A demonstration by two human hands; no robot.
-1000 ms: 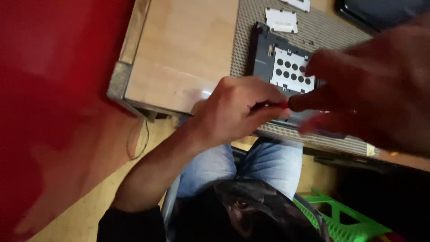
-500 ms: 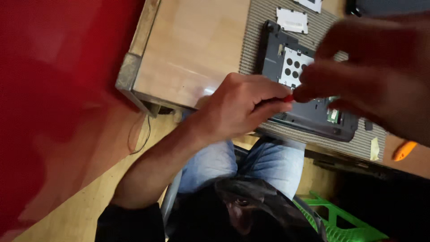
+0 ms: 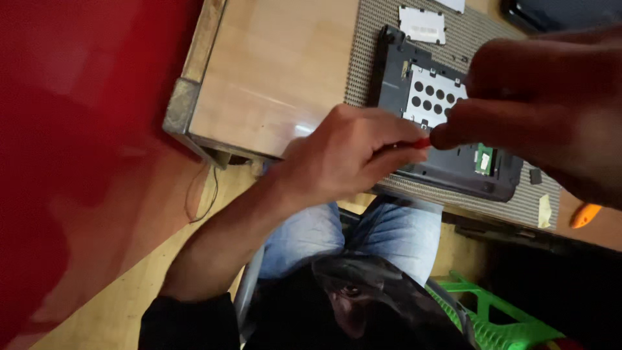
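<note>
Reading from the left of the frame: a red surface [image 3: 78, 162] fills the left third, and beside it the corner of a pale wooden table [image 3: 272, 84] runs toward the top centre. Your left hand [image 3: 350, 155] rises from the lower left on a dark-sleeved arm. Its fingers are curled in and pinched on a small red piece [image 3: 422, 142], of which only a tip shows, so its kind cannot be told.

Behind that pinch, in the upper centre, a dark grey laptop base [image 3: 453, 162] lies underside up on a grey woven mat [image 3: 369, 45]. Its perforated metal plate [image 3: 431, 100] and a small green board [image 3: 483, 159] lie exposed. A loose pale cover panel [image 3: 422, 24] rests on the mat above the base.

Your right hand [image 3: 551, 110] fills the upper right, close to the camera and blurred. Its fingertips meet the red piece from the other side; whether they grip it or merely touch it cannot be told. An orange object [image 3: 585, 215] lies at the right edge, and a green plastic stool [image 3: 499, 317] stands at the lower right.

The step in hand appears to be fingertip work on the red piece, held in the air just in front of the opened base. Any next move calls for a steady pinch, since so small a piece would slip easily into your lap below.
</note>
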